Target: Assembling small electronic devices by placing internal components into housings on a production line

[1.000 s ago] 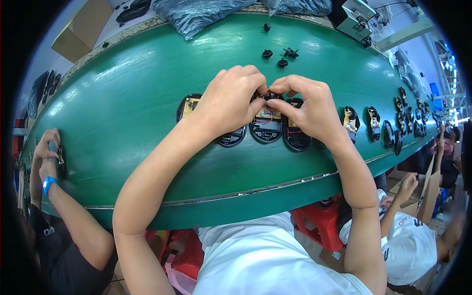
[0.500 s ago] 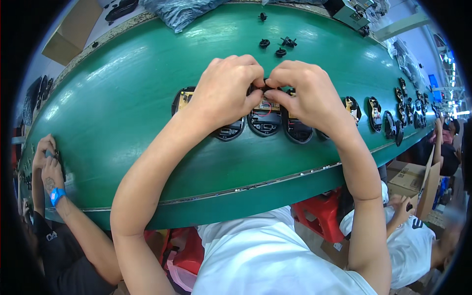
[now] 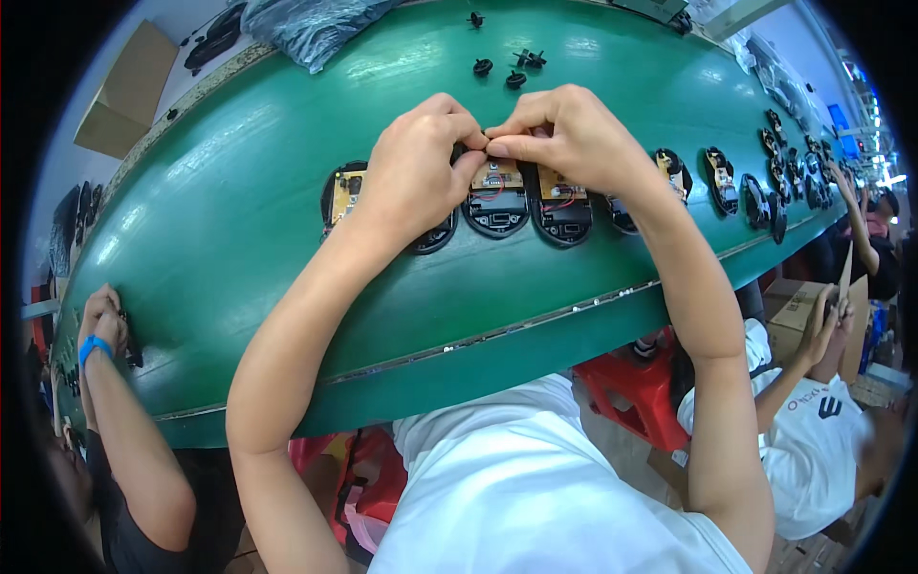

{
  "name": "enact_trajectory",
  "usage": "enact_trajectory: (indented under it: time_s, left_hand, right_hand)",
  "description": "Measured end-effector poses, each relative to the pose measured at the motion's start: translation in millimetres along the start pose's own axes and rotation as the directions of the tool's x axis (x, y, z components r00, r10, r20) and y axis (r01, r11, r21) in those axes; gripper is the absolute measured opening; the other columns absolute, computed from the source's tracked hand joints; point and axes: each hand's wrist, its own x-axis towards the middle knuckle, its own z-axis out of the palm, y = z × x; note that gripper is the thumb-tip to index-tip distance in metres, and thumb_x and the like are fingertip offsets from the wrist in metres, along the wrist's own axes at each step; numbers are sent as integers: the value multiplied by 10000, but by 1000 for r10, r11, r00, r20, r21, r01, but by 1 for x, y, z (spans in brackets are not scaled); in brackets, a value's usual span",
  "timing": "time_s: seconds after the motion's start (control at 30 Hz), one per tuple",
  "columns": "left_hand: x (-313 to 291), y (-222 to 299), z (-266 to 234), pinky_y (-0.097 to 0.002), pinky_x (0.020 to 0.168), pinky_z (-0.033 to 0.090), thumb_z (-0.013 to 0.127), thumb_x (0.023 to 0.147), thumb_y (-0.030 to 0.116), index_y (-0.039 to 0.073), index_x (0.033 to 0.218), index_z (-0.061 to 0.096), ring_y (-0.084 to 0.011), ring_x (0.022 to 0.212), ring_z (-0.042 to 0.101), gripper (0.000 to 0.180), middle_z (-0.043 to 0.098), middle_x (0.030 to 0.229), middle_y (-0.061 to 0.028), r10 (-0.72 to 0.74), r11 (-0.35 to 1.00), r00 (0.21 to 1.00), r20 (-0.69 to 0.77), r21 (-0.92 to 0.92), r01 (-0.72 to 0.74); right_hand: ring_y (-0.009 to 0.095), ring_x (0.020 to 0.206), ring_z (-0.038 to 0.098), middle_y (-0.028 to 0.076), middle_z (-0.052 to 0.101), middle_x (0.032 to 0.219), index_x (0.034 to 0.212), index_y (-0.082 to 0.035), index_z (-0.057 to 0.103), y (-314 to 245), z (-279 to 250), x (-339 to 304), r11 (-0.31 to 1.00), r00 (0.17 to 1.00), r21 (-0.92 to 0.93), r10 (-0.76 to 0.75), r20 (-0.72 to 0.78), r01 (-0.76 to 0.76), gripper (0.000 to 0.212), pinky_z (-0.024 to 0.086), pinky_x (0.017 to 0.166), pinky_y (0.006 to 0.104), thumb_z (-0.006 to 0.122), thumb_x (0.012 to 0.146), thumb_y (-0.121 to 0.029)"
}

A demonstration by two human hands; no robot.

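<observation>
An open black computer mouse base [image 3: 497,218] lies on the green bench in front of me, with a tan circuit board and a thin red wire inside. At its far end both hands meet over the board. My left hand [image 3: 421,165] has thumb and finger pinched together there. Opposite it, my right hand [image 3: 577,142] also closes thumb and forefinger, almost touching the left fingertips. Whatever is between the fingers is small, dark and mostly hidden. Similar open mouse bases lie alongside, one [image 3: 562,225] to the right and one [image 3: 342,193] to the left.
Beyond my hands lie several black scroll wheels [image 3: 483,68]. More mouse bases [image 3: 721,182] run along the bench [image 3: 229,316] to the right. A plastic bag [image 3: 311,29] rests at the back left. Co-workers sit on both sides, one forearm [image 3: 143,421] reaching in at left.
The whole view has shifted slightly, so the bench items sit higher and further left. My hands stay pinched over the same mouse base. Co-workers' arms on both sides have moved.
</observation>
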Motion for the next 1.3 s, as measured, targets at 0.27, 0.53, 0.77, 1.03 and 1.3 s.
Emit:
enact_trajectory:
  time_s: [0.27,0.53,0.77,1.03,1.3]
  left_hand:
    - [0,-10,10,-390,766,536,758,763,27,-11,890,725,-301,839,685,137,688,937,-139,29,999,999,-29,22,-28]
    - [11,-8,8,-371,769,532,769,791,71,-17,945,724,-269,826,681,183,694,904,-124,103,993,995,14,56,-104]
    - [4,7,-12,-370,850,517,735,819,33,-11,1064,700,-285,930,688,252,711,991,-146,-14,998,993,119,59,7]
    - [-6,18,-53,-394,930,497,687,850,39,-4,1142,654,-344,1064,664,297,693,1143,-181,11,994,983,182,101,-30]
    - [-24,16,-48,-441,1049,436,699,839,87,14,1185,638,-389,1234,555,359,578,1357,-185,101,965,945,312,202,-170]
  right_hand:
    - [172,654,665,98,700,772,944,18,755,2,-4,1,997,997,-31,-65,49,66,211,505,594,322,806,786,-112]
    - [138,548,644,128,717,706,933,42,749,-19,-32,13,975,947,73,184,261,-210,188,499,523,279,746,833,-117]
    - [332,801,703,152,730,843,953,-65,778,4,0,1,993,998,-97,-67,3,67,274,554,774,414,774,775,-273]
    - [361,1012,675,161,728,944,1211,-103,689,51,-36,29,776,954,-570,140,-265,-272,482,541,926,434,766,799,-342]
    - [344,952,713,181,736,944,908,-85,756,53,-17,58,900,974,-396,113,-197,-184,185,571,860,443,698,732,-82]
